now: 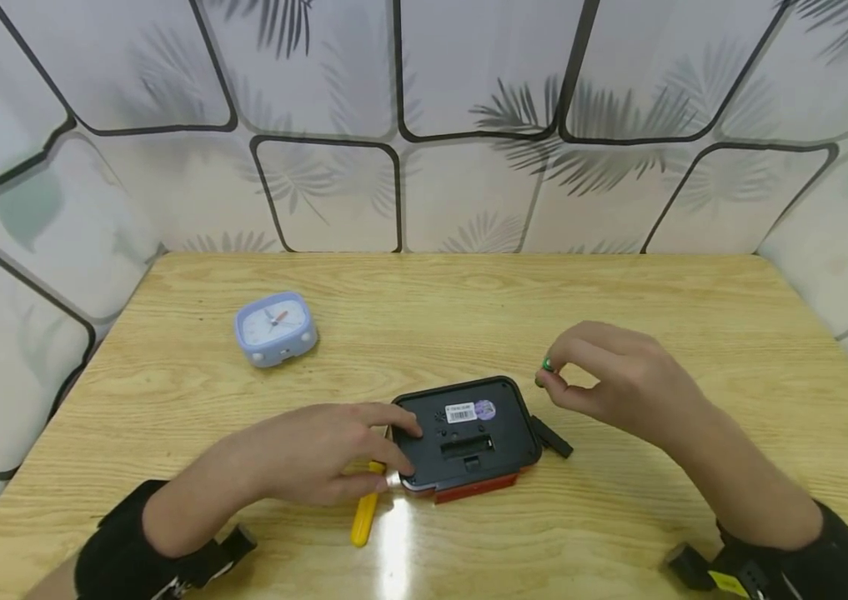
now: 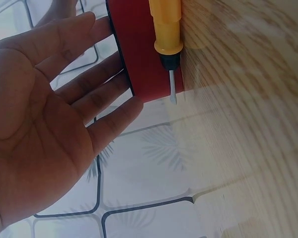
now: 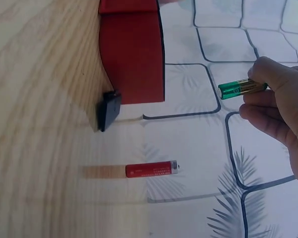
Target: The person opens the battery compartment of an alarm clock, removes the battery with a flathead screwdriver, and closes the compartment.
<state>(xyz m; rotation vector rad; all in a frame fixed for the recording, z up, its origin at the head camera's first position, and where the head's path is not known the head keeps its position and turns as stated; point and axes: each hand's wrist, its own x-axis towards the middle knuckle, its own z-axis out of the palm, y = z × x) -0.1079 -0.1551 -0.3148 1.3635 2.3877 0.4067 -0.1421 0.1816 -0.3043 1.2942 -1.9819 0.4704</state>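
Observation:
A red device with a black back [image 1: 431, 454] lies back side up on the table, with an uncovered battery slot [image 1: 469, 446] in it. The fingers of my left hand [image 1: 318, 450] rest on its left edge, spread and fairly straight. To the right of the device, my right hand [image 1: 619, 379] pinches a green and gold battery [image 3: 233, 89] between thumb and fingers, above the table. A small black battery cover [image 1: 551, 437] lies against the device's right side. In the right wrist view, a red battery [image 3: 149, 169] stands upright on the table.
A yellow-handled screwdriver [image 1: 365, 517] lies by the device's left side, partly under my left hand. Farther back on the left sits a light blue alarm clock [image 1: 273, 325]. Patterned panels [image 1: 469, 192] rise behind the wooden table [image 1: 424, 317].

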